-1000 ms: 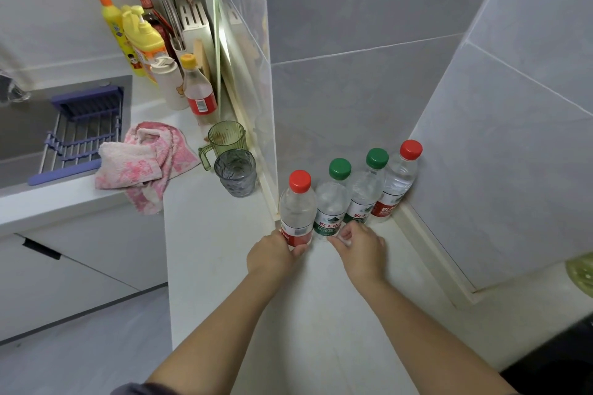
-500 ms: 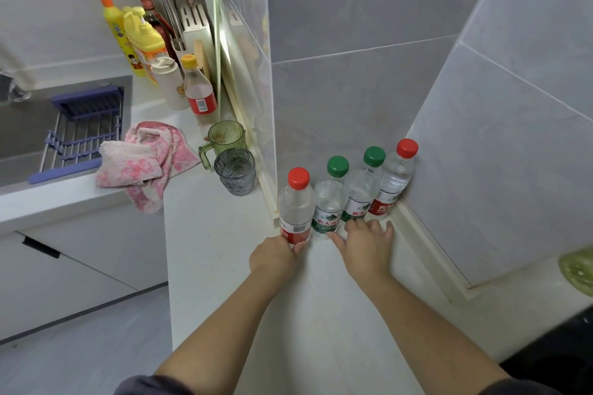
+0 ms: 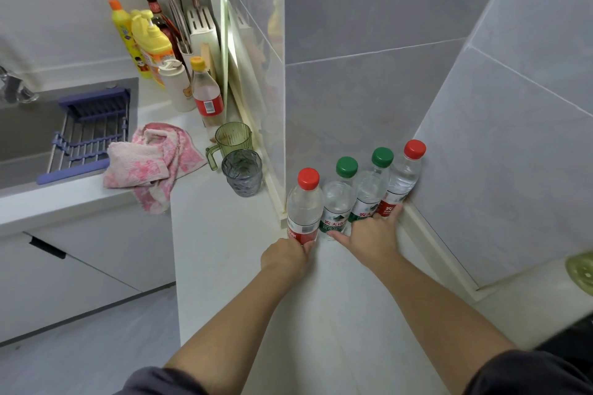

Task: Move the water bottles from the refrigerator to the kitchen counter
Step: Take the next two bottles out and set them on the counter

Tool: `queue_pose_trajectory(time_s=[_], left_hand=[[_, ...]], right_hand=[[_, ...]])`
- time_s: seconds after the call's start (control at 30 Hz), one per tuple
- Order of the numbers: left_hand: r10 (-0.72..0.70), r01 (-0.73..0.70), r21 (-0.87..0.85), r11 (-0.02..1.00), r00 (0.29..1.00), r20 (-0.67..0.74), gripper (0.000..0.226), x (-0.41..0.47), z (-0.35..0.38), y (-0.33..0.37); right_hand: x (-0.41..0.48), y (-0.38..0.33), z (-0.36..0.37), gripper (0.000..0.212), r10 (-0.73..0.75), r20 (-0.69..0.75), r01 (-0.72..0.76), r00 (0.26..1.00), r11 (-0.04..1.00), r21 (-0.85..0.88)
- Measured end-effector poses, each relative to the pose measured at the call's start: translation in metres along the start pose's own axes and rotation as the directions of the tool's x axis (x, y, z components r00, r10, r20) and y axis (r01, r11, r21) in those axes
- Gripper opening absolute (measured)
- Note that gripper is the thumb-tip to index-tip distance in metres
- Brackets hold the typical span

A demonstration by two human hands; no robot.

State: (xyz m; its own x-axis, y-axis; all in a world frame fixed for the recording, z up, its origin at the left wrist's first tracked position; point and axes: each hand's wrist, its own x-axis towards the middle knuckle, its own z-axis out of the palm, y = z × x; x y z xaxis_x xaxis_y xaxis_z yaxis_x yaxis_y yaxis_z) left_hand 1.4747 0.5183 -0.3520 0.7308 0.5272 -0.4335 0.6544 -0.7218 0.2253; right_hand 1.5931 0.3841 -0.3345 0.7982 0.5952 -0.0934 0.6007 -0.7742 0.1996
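Gripping the left red-capped water bottle (image 3: 304, 205) low on its red label, the left hand (image 3: 284, 258) has its fingers curled round the bottle's base. The right hand (image 3: 373, 236) lies with its fingers spread and fairly straight. Its thumb stretches left to the foot of the left green-capped water bottle (image 3: 337, 205), and its fingertips (image 3: 388, 215) press against the labels of the right green-capped water bottle (image 3: 369, 192) and the right red-capped water bottle (image 3: 404, 175) — it wraps round none of them.

All 4 bottles stand upright on the white kitchen counter (image 3: 224, 250), touching side by side in 1 row from near left to far right along the grey tiled wall (image 3: 353, 106). The last one sits in the corner against the right-hand wall.

Left of the row, just beside the wall's edge, stands a grey ribbed glass (image 3: 242, 171), with a green mug (image 3: 232, 139) behind it. Farther left a pink towel (image 3: 154, 160) lies crumpled over the counter's edge, near a sink (image 3: 25, 131) with a purple drain rack (image 3: 90, 131) across it. At the far end stand a yellow-capped bottle (image 3: 207, 96), a yellow pump bottle (image 3: 150, 42) and a knife block (image 3: 202, 29).
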Motion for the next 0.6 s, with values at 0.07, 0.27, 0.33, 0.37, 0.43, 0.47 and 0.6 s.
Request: queue_pose_trajectory(time_s=[0.07,0.27,0.33,0.37,0.43,0.47,0.6], left_hand=[[0.007,-0.007,-0.003,1.0,1.0,0.002,0.062,0.001,0.0,-0.001],[0.018,-0.018,0.001,1.0,1.0,0.011,0.06,0.002,0.001,0.0],[0.023,-0.023,-0.004,1.0,1.0,0.007,0.06,0.002,0.002,0.001],[0.026,-0.026,-0.006,1.0,1.0,0.002,0.061,0.002,0.002,0.001],[0.032,-0.032,-0.007,0.999,0.999,-0.011,0.062,0.001,0.004,-0.001],[0.032,-0.032,-0.006,0.999,0.999,-0.016,0.062,0.001,0.004,-0.001],[0.038,-0.038,0.04,0.999,0.999,-0.009,0.06,-0.006,0.007,-0.004]], right_hand=[[0.001,0.001,0.001,0.085,-0.01,0.014,0.01,1.0,1.0,0.0],[0.001,0.003,0.004,0.095,-0.017,0.048,0.021,0.999,0.996,-0.082],[-0.001,0.003,0.004,0.09,-0.01,0.054,0.014,0.999,0.996,-0.084],[-0.002,0.003,0.004,0.086,-0.009,0.049,0.013,0.999,0.997,-0.08],[-0.005,0.003,0.004,0.078,-0.014,0.017,0.015,1.0,0.998,-0.061],[-0.007,0.004,0.004,0.074,-0.019,0.007,0.02,1.0,0.998,-0.054],[-0.021,0.01,0.008,0.069,-0.045,0.066,0.047,0.997,0.998,-0.034]])
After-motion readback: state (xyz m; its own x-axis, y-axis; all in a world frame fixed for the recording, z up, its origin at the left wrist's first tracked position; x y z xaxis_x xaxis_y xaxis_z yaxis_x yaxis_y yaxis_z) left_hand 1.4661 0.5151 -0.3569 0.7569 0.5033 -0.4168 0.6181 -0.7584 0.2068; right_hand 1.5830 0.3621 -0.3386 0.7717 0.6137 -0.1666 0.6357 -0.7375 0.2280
